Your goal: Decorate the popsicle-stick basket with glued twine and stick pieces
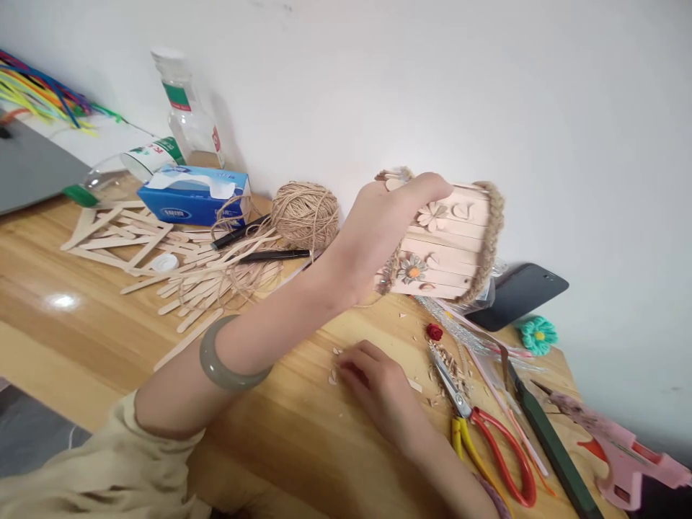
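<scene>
My left hand (373, 223) is raised, closed around a craft-stick holder (451, 249) tipped on its side. Braided twine edges the holder, and small wooden petals and flowers decorate its wall; one grey flower (414, 269) has an orange centre. My right hand (381, 382) rests low on the wooden table (292, 432), thumb and fingertips drawn together beside small wood chips (332, 375). Whether a chip is between those fingers cannot be made out. To its right lie red-and-yellow-handled pliers-like cutters (459, 404) and a small red rose (434, 331).
Craft sticks (184, 288), a twine ball (305, 214), a blue tissue box (194, 196) and a glass bottle (189, 119) sit to the left. A phone (522, 295), a teal flower (538, 336), a dark green tool (551, 436) and a pink glue gun (616, 447) are at right.
</scene>
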